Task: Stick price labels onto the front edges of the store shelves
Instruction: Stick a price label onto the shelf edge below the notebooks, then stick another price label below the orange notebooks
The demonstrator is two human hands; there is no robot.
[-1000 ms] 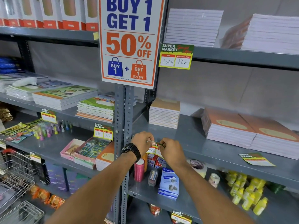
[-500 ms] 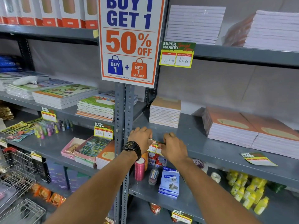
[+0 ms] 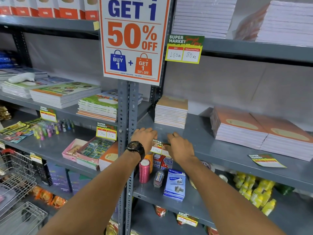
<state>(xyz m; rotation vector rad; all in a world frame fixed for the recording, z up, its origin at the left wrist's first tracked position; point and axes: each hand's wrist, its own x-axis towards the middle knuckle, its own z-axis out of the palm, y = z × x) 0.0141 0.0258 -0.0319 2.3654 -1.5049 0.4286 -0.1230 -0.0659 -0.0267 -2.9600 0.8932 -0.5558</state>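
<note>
Both hands sit at the front edge of the middle shelf (image 3: 220, 150), just right of the upright (image 3: 126, 116). A label (image 3: 158, 147) lies on that edge between them. Left hand (image 3: 145, 137) fingers lie flat, pressed together, on its left end. Right hand (image 3: 180, 147) covers its right end; finger state cannot be told. A 2nd label (image 3: 265, 161) lies loose on the shelf farther right.

We see the small paper price label (image 3: 158, 147) at the front edge of the grey metal middle shelf (image 3: 220, 150), between the left hand (image 3: 145, 137) and right hand (image 3: 179, 148). Behind it on that shelf sits a stack of tan-covered notebooks (image 3: 171, 111); to the right lies a loose paper label (image 3: 265, 160). Below stands a pink ribbon spool (image 3: 144, 170).
</note>
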